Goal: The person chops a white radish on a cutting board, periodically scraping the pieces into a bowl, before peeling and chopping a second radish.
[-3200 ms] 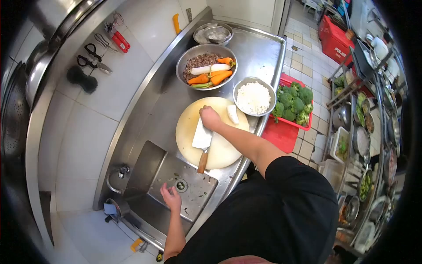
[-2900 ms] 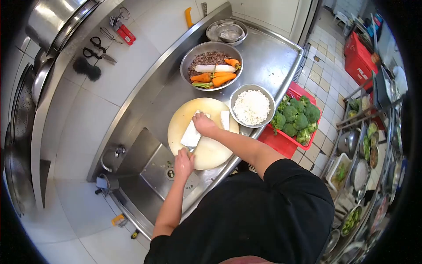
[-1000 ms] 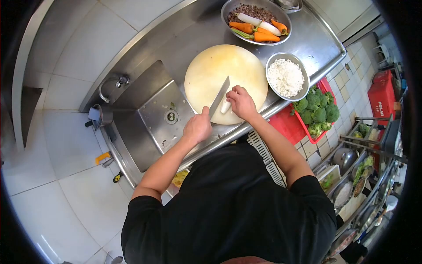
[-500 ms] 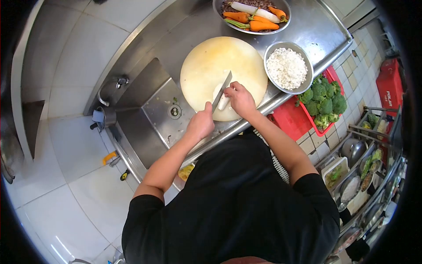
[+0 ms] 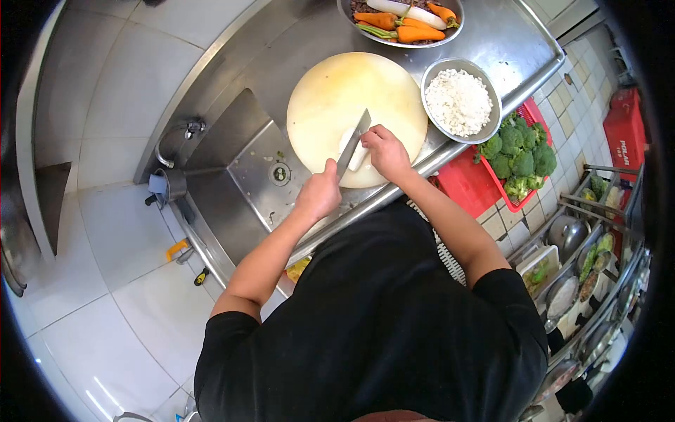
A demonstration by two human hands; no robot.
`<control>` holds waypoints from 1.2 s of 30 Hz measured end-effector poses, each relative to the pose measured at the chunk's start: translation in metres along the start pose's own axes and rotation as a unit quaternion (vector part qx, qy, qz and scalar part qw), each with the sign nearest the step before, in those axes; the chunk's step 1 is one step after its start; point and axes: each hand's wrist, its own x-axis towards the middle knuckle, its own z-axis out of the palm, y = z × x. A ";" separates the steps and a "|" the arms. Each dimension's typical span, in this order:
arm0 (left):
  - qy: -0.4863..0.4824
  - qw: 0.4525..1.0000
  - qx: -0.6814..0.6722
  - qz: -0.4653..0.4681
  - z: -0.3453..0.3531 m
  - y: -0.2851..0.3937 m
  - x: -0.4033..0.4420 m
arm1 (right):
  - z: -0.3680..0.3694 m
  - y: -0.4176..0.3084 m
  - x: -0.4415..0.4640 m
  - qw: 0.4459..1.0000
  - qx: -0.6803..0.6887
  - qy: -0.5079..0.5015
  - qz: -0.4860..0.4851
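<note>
In the head view, my left hand (image 5: 320,193) is closed around the handle of a kitchen knife (image 5: 354,143). The blade slants up and away over a round, pale chopping board (image 5: 358,77). Beside the blade, the fingers of my right hand (image 5: 387,152) are bent and gripping a piece of white radish (image 5: 357,159) that lies on the board. More white radish shows on the other side of the blade, partly covered by it. My fingertips sit close to the knife's flat side.
The board rests across a steel sink (image 5: 242,176) with a tap (image 5: 184,133). Beyond it stands a bowl of carrots and white radish (image 5: 418,43). A bowl of chopped white pieces (image 5: 430,77) is at the right, above a red basket of broccoli (image 5: 520,204).
The view has shifted slightly, so the board and bowls appear a little higher. Both hands keep nearly the same place, knife and radish still held.
</note>
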 end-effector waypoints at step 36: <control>-0.009 1.000 0.020 0.000 0.008 0.007 -0.019 | -0.003 0.018 -0.008 0.997 0.035 0.054 -0.047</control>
